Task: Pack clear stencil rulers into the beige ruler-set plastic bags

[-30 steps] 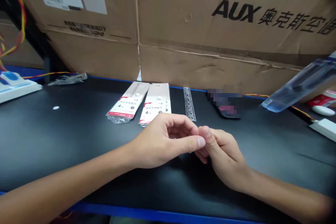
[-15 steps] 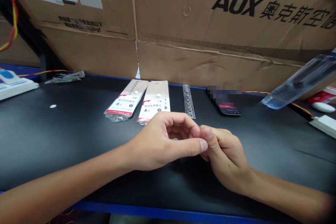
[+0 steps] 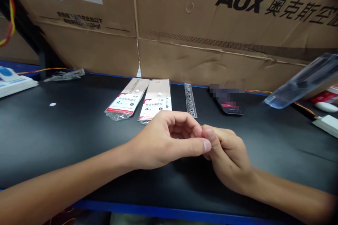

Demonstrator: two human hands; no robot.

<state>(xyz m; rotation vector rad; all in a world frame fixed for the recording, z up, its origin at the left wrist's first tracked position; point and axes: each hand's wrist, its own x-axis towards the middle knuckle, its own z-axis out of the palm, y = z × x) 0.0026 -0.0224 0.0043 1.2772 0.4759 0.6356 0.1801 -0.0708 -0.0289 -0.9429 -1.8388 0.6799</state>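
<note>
My left hand (image 3: 163,140) is curled, its thumb and fingertips meeting the fingers of my right hand (image 3: 229,158) above the front of the black table. The right hand is closed, thumb pressed against its bent fingers. Whatever lies between the fingertips, if anything, is hidden. Behind the left hand lie two flat ruler-set packets, a left packet (image 3: 125,103) and a right packet (image 3: 153,107), each in clear plastic with a red and white label. The left hand covers part of the right packet's near end. A clear patterned ruler (image 3: 190,101) lies beyond the hands.
A black phone (image 3: 229,107) lies right of the ruler. Cardboard boxes (image 3: 169,56) stand along the back edge. A clear plastic tube or sleeve (image 3: 298,82) slants at right. White power strips (image 3: 18,86) and a crumpled plastic wrapper (image 3: 66,74) sit left, near a small white disc (image 3: 52,104).
The view has shifted very slightly. Both hands keep the same pose, with their fingertips together, and the things on the table have not moved.
</note>
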